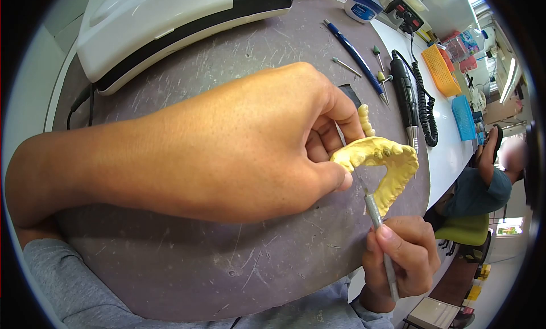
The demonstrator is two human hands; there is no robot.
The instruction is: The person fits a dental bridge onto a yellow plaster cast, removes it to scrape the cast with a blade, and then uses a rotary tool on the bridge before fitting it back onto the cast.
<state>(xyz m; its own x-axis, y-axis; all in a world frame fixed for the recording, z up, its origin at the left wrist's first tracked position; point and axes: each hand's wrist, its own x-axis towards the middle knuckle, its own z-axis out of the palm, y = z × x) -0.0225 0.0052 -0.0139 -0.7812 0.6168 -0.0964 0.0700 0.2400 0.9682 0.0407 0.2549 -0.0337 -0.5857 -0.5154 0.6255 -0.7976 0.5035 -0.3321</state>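
My left hand [284,152] reaches across from the left, thumb and fingers closed on one end of a yellow horseshoe-shaped dental model [401,164]. Its row of tooth shapes faces up and bends toward the right. From below, my right hand [404,255] grips the metal handle of a craft knife [375,211] like a pen. The thin tip points up at the model's inner edge, beside my left thumb, and overlaps the model here. Just beyond my left fingers lies a short row of tooth crowns [365,121].
A blue pen [355,56], small burs [380,59] and a black handpiece [402,84] with coiled cord lie behind. A white machine [159,27] stands at upper left. An orange basket [441,70], blue basket [463,118] and jar [363,6] are farther off. Another person [480,187] sits at right.
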